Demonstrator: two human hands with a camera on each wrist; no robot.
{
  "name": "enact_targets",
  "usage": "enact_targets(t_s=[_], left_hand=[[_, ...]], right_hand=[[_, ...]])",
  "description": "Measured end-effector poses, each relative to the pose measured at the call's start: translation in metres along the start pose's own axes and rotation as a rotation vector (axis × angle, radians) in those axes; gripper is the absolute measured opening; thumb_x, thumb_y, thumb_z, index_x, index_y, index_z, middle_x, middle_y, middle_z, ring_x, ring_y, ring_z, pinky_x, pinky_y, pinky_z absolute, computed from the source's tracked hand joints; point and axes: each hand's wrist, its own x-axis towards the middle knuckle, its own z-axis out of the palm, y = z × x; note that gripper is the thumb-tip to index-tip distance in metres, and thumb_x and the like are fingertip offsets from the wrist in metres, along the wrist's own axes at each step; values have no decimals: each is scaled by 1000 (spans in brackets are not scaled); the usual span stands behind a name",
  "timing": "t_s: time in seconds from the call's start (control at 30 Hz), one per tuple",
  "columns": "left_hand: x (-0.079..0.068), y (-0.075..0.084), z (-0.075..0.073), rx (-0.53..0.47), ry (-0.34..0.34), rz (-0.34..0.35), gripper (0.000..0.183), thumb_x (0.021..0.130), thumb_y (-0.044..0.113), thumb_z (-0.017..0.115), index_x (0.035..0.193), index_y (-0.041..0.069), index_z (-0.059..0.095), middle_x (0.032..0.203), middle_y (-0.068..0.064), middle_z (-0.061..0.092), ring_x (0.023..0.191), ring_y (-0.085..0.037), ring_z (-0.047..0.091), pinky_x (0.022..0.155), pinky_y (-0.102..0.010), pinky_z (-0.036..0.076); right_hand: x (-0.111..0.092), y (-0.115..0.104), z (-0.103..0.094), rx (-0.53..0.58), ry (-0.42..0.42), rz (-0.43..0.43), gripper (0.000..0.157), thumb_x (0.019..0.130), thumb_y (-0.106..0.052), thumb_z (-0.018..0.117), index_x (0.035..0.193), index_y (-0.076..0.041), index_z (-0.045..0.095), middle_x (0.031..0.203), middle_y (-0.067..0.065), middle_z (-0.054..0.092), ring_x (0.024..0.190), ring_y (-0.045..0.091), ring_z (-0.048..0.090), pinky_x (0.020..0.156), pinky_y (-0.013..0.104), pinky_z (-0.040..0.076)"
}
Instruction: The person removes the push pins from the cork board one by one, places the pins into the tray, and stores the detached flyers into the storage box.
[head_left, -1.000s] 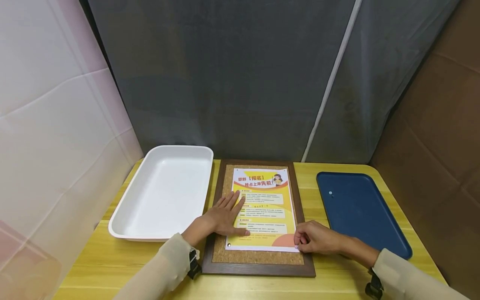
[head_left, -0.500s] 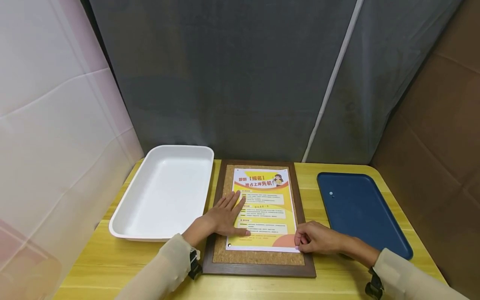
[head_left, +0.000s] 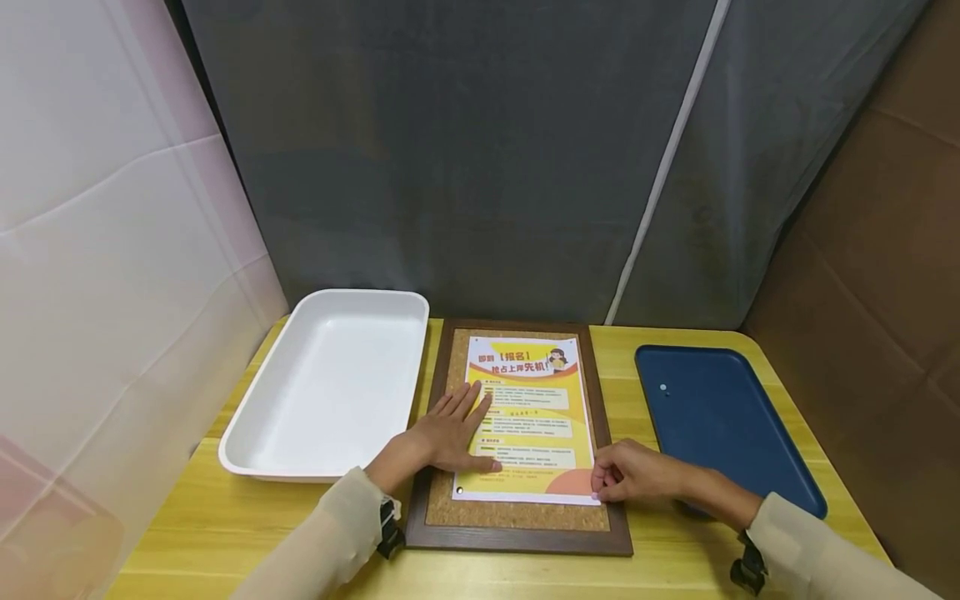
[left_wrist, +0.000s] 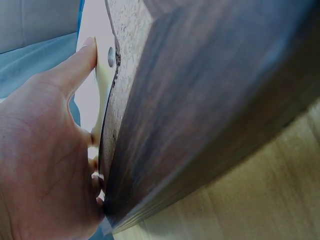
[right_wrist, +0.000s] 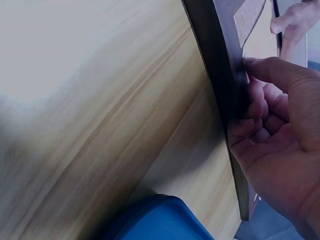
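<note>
I find the right grip (head_left: pixel 633 473) pinching the printed sheet (head_left: pixel 528 404) at its lower right corner, any tack beneath hidden from me, while the left grip (head_left: pixel 450 433) lies flat, fingers spread across the sheet. A sideways pull there, or slack pressure under the left palm, could in my judgement wrinkle the paper or tear it at the lower left tack (head_left: pixel 460 490). The cork board (head_left: pixel 517 514) ends at a raised frame (head_left: pixel 525 540) against the right knuckles; the white tray (head_left: pixel 337 375) crowds the left, whereas table (head_left: pixel 611 379) separates frame from blue tray (head_left: pixel 735 425), affording sideways room.
</note>
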Motion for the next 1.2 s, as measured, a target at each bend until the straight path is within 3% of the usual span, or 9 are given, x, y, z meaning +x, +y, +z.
enact_targets(t_s=[1.2], left_hand=[[0, 1, -1, 11, 5, 4, 113, 94, 79, 56, 172, 11, 11, 178, -14, -2, 165, -33, 0, 132, -51, 9]], right_hand=[[5, -11, -4, 57, -74, 116, 11, 95, -4, 73, 87, -11, 75, 68, -16, 52, 61, -5, 44, 57, 16, 37]])
